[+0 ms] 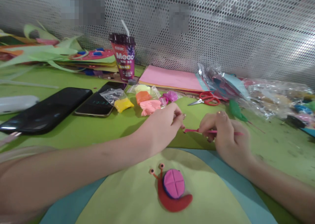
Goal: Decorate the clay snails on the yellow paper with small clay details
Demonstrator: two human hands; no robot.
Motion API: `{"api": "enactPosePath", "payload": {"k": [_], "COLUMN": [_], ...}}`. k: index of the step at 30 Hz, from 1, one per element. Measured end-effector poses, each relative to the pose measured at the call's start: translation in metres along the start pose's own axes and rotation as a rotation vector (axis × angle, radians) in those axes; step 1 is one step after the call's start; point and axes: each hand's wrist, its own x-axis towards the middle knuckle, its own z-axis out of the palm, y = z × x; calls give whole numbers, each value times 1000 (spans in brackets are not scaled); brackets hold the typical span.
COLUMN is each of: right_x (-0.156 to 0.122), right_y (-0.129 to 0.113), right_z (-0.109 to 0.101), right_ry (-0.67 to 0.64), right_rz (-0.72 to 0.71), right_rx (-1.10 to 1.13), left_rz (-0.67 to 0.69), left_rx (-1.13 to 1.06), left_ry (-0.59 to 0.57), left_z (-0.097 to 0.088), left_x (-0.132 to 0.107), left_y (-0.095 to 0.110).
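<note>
Snail (174,184) is lying on the near side of my left hand (161,127) and right hand (230,137); the right is gripping a pink stick (191,130), the left is looking half-curled, holding what, I can't tell.

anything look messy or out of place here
Mostly the paper pile at the back left: loose strips jut out at odd angles. Dark smudges mark the green table at right. The snail looks intact, and no spill shows.

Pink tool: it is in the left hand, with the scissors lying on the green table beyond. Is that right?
Not quite: the head view shows the pink tool in the right hand, not the left hand. The scissors do lie on the green table beyond.
</note>
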Motion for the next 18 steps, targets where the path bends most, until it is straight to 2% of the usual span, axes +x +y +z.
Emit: {"api": "enactPosePath", "payload": {"k": [4, 8, 12, 15, 18], "right_x": [0, 1, 2, 2, 2], "right_y": [0, -9, -31, -48, -60], "right_z": [0, 1, 5, 9, 14], "right_ry": [-3, 48, 67, -18, -112], "right_rz": [0, 66, 275, 438, 500], "right_rx": [40, 127, 327, 383, 360], "left_rz": [4, 9, -15, -17, -22], "left_rx": [-7, -35, -106, -116, -136], "left_ry": [-3, -2, -46, -35, -29], "left_z": [0, 0, -1, -2, -3], "left_x": [1, 1, 1, 2, 2], "left_y": [-1, -1, -1, 0, 0]}}
